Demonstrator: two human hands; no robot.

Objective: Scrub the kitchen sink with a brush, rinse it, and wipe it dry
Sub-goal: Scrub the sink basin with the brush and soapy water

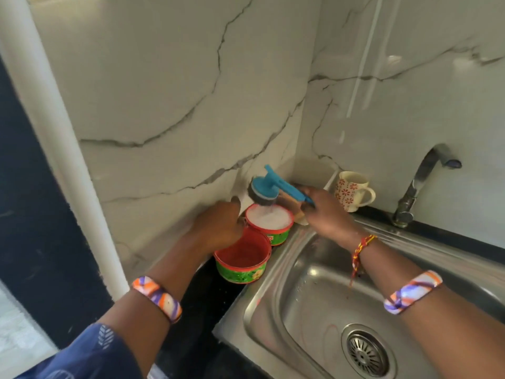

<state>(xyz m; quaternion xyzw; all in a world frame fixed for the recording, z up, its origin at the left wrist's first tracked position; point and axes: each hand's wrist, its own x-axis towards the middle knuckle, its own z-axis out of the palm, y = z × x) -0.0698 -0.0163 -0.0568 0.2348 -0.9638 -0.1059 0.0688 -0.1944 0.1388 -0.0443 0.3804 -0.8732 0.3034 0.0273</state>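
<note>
- The brush, blue with a round head and dark bristles, is held tilted over the back left corner of the counter, its bristle face just above or touching the white soap in a tub.
- The right hand grips the brush's blue handle, fingers curled round it, wrist over the sink's back left corner.
- The soap tub, red-rimmed with green sides and filled with white paste, stands on the dark counter against the marble wall.
- The left hand rests at the tub's left rim with fingers curled; whether it actually grips the rim cannot be told from this angle.
- A second tub of the same kind, red inside and holding nothing visible, sits just in front, touching the first.
- The steel sink lies to the right of both tubs, with its drain strainer in the near right part of the basin.
- A curved metal tap stands on the ledge behind the sink.
- A cream mug with red flowers stands upright in the back corner, between the brush hand and the tap.
- Both forearms wear striped bangles; the right wrist also has a red and yellow thread.
</note>
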